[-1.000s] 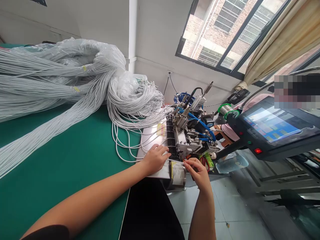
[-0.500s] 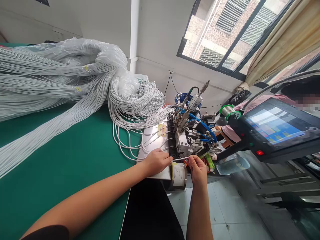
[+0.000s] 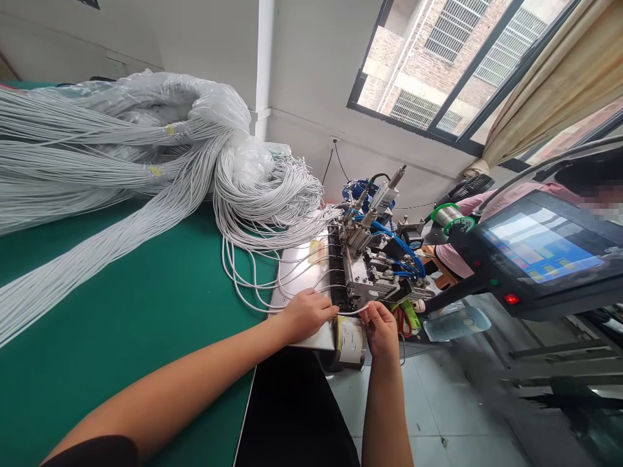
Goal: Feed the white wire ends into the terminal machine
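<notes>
A single white cable (image 3: 354, 312) stretches between my two hands in front of a bench machine (image 3: 363, 253) with metal cylinders and blue air tubes. My left hand (image 3: 309, 316) rests by the metal plate (image 3: 298, 279), its fingers closed on the cable. Near the cable's end, my right hand (image 3: 381, 327) pinches it between thumb and forefinger; the tip itself is too small to make out. Other white cables run over the plate into the black strip (image 3: 335, 259) along the machine's side.
A large bundle of white cables (image 3: 160, 143), partly wrapped in plastic, lies on the green table (image 3: 146, 311). Right of the machine are a solder wire spool (image 3: 452, 219), a touchscreen (image 3: 545, 243) and a clear plastic container (image 3: 457, 324). A person in pink (image 3: 455, 256) sits behind the screen.
My right hand has shifted slightly left, closer to my left hand, and the cable between them sags a little more. The view has moved slightly.
</notes>
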Motion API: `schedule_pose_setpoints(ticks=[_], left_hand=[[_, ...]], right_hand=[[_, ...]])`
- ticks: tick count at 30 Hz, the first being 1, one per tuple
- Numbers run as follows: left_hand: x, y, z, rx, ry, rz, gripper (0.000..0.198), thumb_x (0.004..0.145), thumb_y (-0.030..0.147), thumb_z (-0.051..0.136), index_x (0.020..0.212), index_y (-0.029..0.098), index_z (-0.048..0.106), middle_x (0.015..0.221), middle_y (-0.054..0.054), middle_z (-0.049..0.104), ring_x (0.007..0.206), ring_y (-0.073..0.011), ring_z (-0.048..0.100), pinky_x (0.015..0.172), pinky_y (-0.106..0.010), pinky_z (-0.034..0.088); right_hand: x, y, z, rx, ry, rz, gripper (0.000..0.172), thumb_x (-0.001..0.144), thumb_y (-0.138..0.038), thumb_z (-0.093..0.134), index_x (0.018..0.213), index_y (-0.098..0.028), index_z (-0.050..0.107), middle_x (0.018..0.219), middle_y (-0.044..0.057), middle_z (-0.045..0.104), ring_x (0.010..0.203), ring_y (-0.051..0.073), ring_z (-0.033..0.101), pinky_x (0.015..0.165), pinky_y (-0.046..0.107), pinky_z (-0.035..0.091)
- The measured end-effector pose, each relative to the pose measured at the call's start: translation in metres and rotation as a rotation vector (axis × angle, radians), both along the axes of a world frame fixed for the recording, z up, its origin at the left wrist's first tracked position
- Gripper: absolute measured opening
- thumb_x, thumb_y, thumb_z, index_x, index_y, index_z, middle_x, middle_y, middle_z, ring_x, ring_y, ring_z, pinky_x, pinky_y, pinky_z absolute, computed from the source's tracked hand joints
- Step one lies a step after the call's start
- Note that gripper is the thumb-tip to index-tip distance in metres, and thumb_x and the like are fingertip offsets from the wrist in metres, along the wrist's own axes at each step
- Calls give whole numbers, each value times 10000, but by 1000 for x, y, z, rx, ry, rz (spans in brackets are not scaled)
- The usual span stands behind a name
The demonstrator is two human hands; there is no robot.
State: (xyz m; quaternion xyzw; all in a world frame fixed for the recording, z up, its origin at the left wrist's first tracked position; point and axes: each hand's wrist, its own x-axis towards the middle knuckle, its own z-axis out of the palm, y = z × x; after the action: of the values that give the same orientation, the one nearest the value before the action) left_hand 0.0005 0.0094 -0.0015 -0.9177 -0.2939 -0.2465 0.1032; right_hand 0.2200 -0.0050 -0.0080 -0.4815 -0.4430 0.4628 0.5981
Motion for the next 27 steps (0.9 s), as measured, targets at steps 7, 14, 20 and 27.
schedule_pose_setpoints(ticks=[7,14,20,27], left_hand=[[-1,-2,6,-49,-15,32,349,874,138,468,1187,243,580,781,-21,567,703,-149,539,629,-281,394],[2,-2,2,-64,-14,83,284,867,146,470,1093,218,625,799,-48,548,741,-169,523,650,-295,404],[2,-2,2,-80,-42,129,307,831,123,486,1088,223,622,812,-55,545,766,-186,520,673,-307,408],[2,-1,0,-109,-35,140,331,814,118,499,1104,220,619,829,-62,554,787,-198,519,688,-317,413]], right_hand=[[12,3,1,12,-441,-18,294,774,-455,658,683,-177,631,641,7,563,629,161,469,607,268,365],[13,11,-4,22,-581,49,351,790,-472,609,594,-188,543,549,-33,439,556,133,384,531,243,307],[15,14,-8,14,-518,94,364,781,-467,617,573,-190,505,553,-35,415,553,126,360,524,241,286],[15,15,-11,-37,-447,123,348,772,-448,616,579,-185,497,559,-38,402,554,120,340,524,241,269]])
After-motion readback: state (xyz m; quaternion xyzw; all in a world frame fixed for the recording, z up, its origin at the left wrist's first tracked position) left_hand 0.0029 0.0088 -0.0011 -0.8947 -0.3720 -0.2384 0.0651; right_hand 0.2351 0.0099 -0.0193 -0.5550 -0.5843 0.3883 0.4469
